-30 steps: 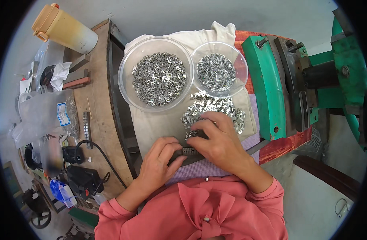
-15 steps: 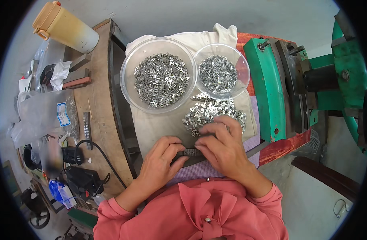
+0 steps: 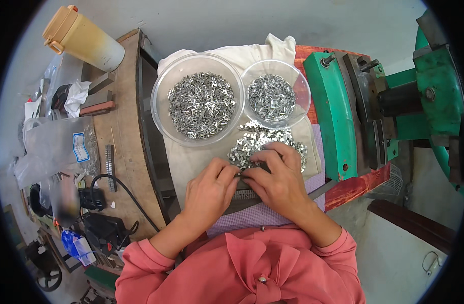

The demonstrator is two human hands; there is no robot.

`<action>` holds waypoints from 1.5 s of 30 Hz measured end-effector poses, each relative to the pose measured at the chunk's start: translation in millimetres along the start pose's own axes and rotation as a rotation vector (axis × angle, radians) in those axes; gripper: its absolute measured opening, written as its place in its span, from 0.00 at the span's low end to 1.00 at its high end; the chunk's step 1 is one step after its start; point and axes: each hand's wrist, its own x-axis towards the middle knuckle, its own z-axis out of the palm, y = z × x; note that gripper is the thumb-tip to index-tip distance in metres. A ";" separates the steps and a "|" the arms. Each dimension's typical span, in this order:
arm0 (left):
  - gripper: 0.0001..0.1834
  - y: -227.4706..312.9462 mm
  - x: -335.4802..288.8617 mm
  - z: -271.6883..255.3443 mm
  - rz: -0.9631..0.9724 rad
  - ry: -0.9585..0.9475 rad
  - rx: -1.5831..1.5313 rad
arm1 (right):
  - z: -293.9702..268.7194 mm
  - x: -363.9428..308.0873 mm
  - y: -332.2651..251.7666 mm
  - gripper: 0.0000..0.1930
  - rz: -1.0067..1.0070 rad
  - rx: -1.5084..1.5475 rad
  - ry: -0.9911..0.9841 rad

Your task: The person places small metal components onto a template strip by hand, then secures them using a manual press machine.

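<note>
Just in front of a loose pile of small shiny metal pieces (image 3: 249,147), the fingertips of my two hands nearly meet. My left hand (image 3: 209,190) is closed in a pinch of thumb and forefinger. A tiny dark bit seems to show at its tips, too small to name. My right hand (image 3: 277,180) is also closed, its fingers curled over the pile's near edge; whatever it pinches is hidden. Below the fingers lies a dark metal bar with a slotted, toothed strip (image 3: 245,194), partly covered by the hands.
Behind the pile stand a large clear bowl (image 3: 158,114) and a smaller clear bowl (image 3: 307,101), both holding small metal parts. A green press (image 3: 325,116) rises at the right. On the left, a wooden bench (image 3: 125,152) carries a plastic bag, a cable and a yellow jug (image 3: 87,43).
Both hands have moved away from the slotted bar toward the pile. My left hand has gone up and right, its thumb and forefinger now pinched together, and more of the toothed strip shows.
</note>
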 end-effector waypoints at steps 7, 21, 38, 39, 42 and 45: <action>0.08 -3.9 -2.6 -5.2 0.001 -0.004 -0.025 | -11.0 -2.9 3.4 0.07 -0.041 -0.114 0.006; 0.08 -8.6 1.2 -3.2 0.054 -0.023 0.035 | -35.5 -13.9 18.3 0.10 0.059 -0.007 -0.024; 0.09 2.2 -16.1 -21.8 0.157 -0.087 0.070 | -22.1 -3.8 2.2 0.10 -0.012 0.085 -0.038; 0.09 1.8 -17.1 -20.8 0.157 -0.085 0.069 | -20.7 -8.2 -0.2 0.10 -0.012 0.084 -0.038; 0.11 1.0 -18.0 -14.1 0.232 -0.103 0.086 | -16.1 -21.6 -3.4 0.10 -0.010 0.071 -0.054; 0.12 1.1 -18.8 -12.2 0.236 -0.112 0.089 | -18.2 -26.4 -2.5 0.10 0.031 0.067 -0.061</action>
